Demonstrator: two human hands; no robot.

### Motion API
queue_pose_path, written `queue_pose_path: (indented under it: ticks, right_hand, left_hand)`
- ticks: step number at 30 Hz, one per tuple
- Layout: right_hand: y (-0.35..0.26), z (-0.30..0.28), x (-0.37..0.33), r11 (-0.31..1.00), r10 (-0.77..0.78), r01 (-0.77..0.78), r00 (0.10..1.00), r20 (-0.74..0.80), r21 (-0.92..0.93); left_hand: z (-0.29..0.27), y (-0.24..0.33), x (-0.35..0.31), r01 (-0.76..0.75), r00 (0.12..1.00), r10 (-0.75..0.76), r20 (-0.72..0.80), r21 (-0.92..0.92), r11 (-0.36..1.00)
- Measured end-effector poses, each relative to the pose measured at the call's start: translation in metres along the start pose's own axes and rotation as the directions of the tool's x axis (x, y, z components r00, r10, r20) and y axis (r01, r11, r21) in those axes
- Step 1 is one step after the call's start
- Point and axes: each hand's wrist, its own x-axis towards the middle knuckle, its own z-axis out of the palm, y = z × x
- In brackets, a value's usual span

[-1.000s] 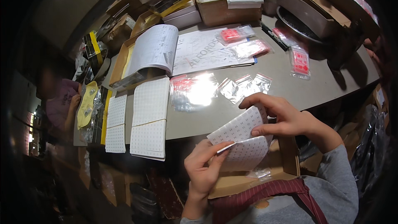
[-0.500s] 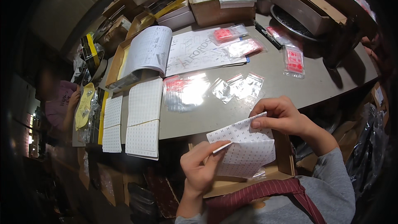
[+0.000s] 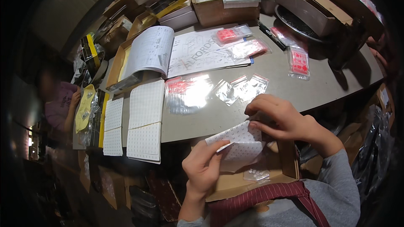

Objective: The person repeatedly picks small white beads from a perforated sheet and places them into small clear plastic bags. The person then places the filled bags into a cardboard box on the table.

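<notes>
Printed sheet [image 3: 243, 151] has shifted left, baring more of the small bag [image 3: 256, 175]. Tabletop [image 3: 185, 126]: near edge just beyond hands. Carton [image 3: 289, 159] below sheet; its walls limit downward room. Left hand [image 3: 202, 164] pinches sheet's left end; right hand [image 3: 282, 120] at upper right corner, grip can't tell. Looks like folding; next fold needs steady left pinch.

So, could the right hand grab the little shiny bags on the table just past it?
Probably yes: the right hand is close to the little shiny bags, and nothing seems to block the way. It is busy at the printed sheet, though, so it may need to leave that first.
</notes>
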Motion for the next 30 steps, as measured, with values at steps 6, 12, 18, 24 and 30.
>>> queue_pose_path:
  ticks: [6,12,18,24,30]
  right_hand:
    - [-0.002,0.005,0.005,0.950,-0.108,0.137,0.987,0.117,-0.281]
    - [-0.004,0.012,0.010,0.941,-0.105,0.142,0.985,0.135,-0.308]
    - [-0.002,0.019,0.010,0.947,-0.085,0.119,0.989,0.124,-0.297]
    - [-0.004,0.017,0.009,0.941,-0.111,0.154,0.982,0.153,-0.302]
    - [-0.007,0.024,0.010,0.931,-0.101,0.138,0.987,0.125,-0.339]
  left_hand:
    - [-0.003,-0.002,-0.002,0.002,0.999,-0.007,0.046,0.104,0.995]
    - [-0.003,-0.010,-0.001,-0.040,0.999,0.040,-0.004,0.064,0.997]
    - [-0.007,-0.017,-0.001,0.013,1.000,-0.014,0.025,0.047,0.999]
    - [-0.007,-0.015,0.003,0.063,0.998,-0.064,0.025,0.025,0.998]
    - [-0.007,-0.032,-0.002,0.047,0.998,-0.053,0.040,0.142,0.989]
